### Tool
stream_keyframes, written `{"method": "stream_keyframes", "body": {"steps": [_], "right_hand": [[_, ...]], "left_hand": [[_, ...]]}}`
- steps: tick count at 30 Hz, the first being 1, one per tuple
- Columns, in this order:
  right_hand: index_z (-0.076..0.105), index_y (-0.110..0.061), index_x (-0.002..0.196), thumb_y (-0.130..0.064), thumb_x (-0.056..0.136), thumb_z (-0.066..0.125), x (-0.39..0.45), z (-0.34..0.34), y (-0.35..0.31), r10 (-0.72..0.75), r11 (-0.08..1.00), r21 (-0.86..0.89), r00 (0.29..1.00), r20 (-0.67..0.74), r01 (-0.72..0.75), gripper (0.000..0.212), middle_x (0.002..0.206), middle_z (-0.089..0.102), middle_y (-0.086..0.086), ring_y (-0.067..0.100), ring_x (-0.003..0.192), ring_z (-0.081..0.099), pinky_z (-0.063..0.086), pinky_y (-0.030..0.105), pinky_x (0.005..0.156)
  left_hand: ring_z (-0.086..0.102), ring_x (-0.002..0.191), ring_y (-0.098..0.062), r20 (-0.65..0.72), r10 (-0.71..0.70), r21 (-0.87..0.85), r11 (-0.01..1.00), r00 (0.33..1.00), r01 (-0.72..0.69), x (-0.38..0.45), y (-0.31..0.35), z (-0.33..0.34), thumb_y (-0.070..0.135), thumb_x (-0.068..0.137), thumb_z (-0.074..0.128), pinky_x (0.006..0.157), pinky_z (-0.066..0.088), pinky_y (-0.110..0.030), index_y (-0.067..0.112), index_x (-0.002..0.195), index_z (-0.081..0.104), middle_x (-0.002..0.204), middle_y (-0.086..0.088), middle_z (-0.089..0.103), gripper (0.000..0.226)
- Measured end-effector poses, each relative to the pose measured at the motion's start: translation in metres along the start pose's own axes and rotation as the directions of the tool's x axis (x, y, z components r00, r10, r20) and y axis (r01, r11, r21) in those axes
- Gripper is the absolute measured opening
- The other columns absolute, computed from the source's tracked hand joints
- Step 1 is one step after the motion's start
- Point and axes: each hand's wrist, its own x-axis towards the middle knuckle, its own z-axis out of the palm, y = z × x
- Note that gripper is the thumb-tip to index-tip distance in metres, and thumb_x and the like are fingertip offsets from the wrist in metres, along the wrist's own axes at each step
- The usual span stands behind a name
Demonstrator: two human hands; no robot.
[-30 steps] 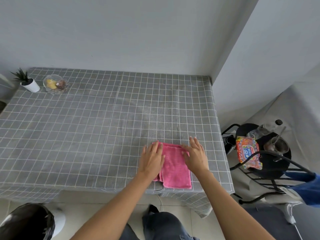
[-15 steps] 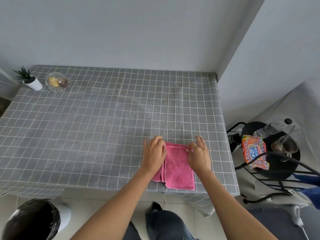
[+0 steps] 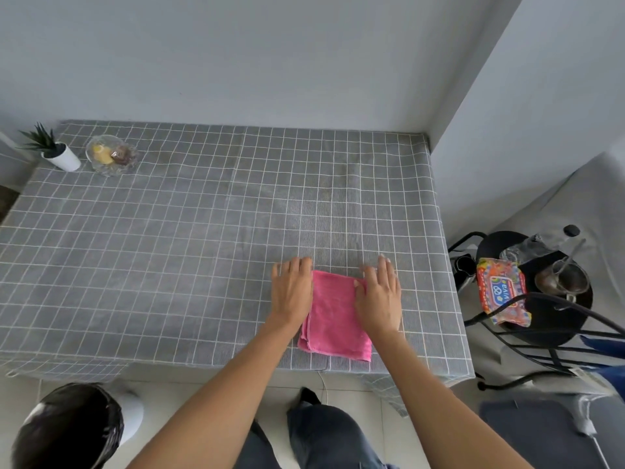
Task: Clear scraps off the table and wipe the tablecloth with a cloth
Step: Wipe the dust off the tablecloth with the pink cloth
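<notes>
1. At the bottom left of the frame, a bin lined with a black bag (image 3: 67, 431) stands on the floor, below the near edge of the surface.
2. Your left hand (image 3: 292, 292) lies flat, palm down, on the left edge of the pink cloth (image 3: 333, 319). The grip is fully spread, fingers extended, and closes on nothing.
3. Your right hand (image 3: 380, 296) lies flat on the right edge of the same cloth, fingers extended. It presses rather than grasps.
4. The cloth is folded and rests on the grey checked tablecloth (image 3: 169, 248), lower centre of the frame, near the front edge.
5. At the right of the frame, a black stool (image 3: 548, 326) carries a colourful wipes packet (image 3: 502, 291) and a glass (image 3: 561, 277).
6. At the upper left, a glass dish (image 3: 110, 154) sits just beside a small potted plant (image 3: 55, 150).
</notes>
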Motion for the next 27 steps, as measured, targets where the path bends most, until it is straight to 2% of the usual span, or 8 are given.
{"method": "stream_keyframes", "body": {"steps": [4, 6, 8, 10, 12, 20, 24, 27], "right_hand": [[0.030, -0.013, 0.147, -0.017, 0.098, 0.035, -0.023, 0.005, -0.011, -0.048, 0.997, -0.057, 0.998, -0.039, 0.046, 0.049, 0.158, 0.010, 0.012, 0.026, 0.146, 0.007, 0.008, 0.045, 0.118], [0.015, -0.013, 0.150, -0.028, 0.098, 0.021, -0.034, 0.008, -0.018, -0.071, 0.994, -0.075, 0.996, 0.063, 0.075, 0.055, 0.158, -0.003, 0.006, 0.021, 0.144, -0.007, -0.002, 0.040, 0.117], [0.002, -0.014, 0.150, -0.043, 0.092, 0.001, -0.041, 0.016, -0.018, -0.067, 0.992, -0.095, 0.986, 0.154, 0.082, 0.065, 0.158, -0.009, 0.002, 0.017, 0.142, -0.016, -0.009, 0.038, 0.116], [-0.008, -0.018, 0.150, -0.045, 0.089, -0.010, -0.046, 0.023, -0.006, -0.056, 0.990, -0.116, 0.975, 0.214, 0.082, 0.067, 0.158, -0.014, -0.001, 0.014, 0.143, -0.020, -0.010, 0.042, 0.118], [-0.013, -0.024, 0.149, -0.046, 0.094, -0.007, -0.047, 0.025, 0.008, -0.091, 0.985, -0.124, 0.968, 0.232, 0.122, 0.060, 0.157, -0.016, -0.007, 0.012, 0.143, -0.020, -0.009, 0.043, 0.118], [-0.010, -0.028, 0.149, -0.046, 0.099, 0.007, -0.043, 0.021, 0.021, -0.156, 0.973, -0.126, 0.957, 0.246, 0.191, 0.056, 0.157, -0.014, -0.011, 0.008, 0.144, -0.017, -0.013, 0.042, 0.116], [-0.012, -0.028, 0.149, -0.047, 0.097, 0.002, -0.045, 0.021, 0.020, -0.156, 0.973, -0.129, 0.955, 0.253, 0.193, 0.058, 0.157, -0.016, -0.011, 0.009, 0.144, -0.018, -0.014, 0.042, 0.116], [-0.012, -0.027, 0.149, -0.048, 0.095, -0.001, -0.043, 0.019, 0.018, -0.154, 0.969, -0.145, 0.951, 0.268, 0.198, 0.059, 0.156, -0.016, -0.009, 0.010, 0.144, -0.018, -0.016, 0.043, 0.114]], "left_hand": [[0.053, 0.123, -0.025, 0.016, 0.138, -0.038, 0.990, 0.990, -0.137, -0.025, 0.006, 0.009, 0.009, 0.084, 0.064, 0.103, 0.044, -0.046, 0.006, 0.128, 0.055, 0.134, -0.010, 0.055, 0.046], [0.037, 0.138, -0.025, 0.101, 0.209, 0.001, 0.978, 0.973, -0.210, -0.039, 0.008, 0.018, 0.015, 0.090, 0.049, 0.112, 0.031, -0.046, 0.007, 0.139, 0.043, 0.148, -0.010, 0.040, 0.050], [0.018, 0.144, -0.023, 0.217, 0.169, 0.072, 0.980, 0.961, -0.188, -0.047, 0.006, 0.021, 0.031, 0.100, 0.020, 0.115, 0.015, -0.045, 0.009, 0.147, 0.026, 0.156, -0.007, 0.022, 0.052], [-0.009, 0.145, -0.021, 0.332, 0.143, 0.080, 0.981, 0.932, -0.179, -0.051, 0.002, 0.022, 0.043, 0.096, -0.011, 0.115, -0.007, -0.041, 0.016, 0.150, -0.002, 0.158, -0.001, -0.007, 0.061], [-0.022, 0.142, -0.018, 0.376, 0.140, 0.058, 0.983, 0.916, -0.174, -0.053, -0.001, 0.024, 0.045, 0.090, -0.016, 0.114, -0.019, -0.040, 0.020, 0.147, -0.017, 0.154, 0.002, -0.023, 0.062], [-0.007, 0.145, -0.014, 0.315, 0.067, 0.040, 0.996, 0.947, -0.083, -0.064, 0.001, 0.027, 0.042, 0.102, 0.009, 0.113, -0.004, -0.044, 0.015, 0.152, 0.001, 0.159, -0.003, 0.005, 0.057], [-0.034, 0.137, -0.009, 0.389, 0.075, 0.019, 0.996, 0.918, -0.090, -0.064, 0.003, 0.024, 0.047, 0.094, -0.011, 0.114, -0.021, -0.045, 0.025, 0.139, -0.036, 0.153, 0.002, -0.031, 0.057], [-0.035, 0.137, -0.014, 0.425, 0.067, 0.044, 0.995, 0.903, -0.095, -0.061, 0.007, 0.017, 0.049, 0.083, -0.023, 0.111, -0.024, -0.045, 0.021, 0.142, -0.033, 0.148, 0.002, -0.039, 0.066]]}}
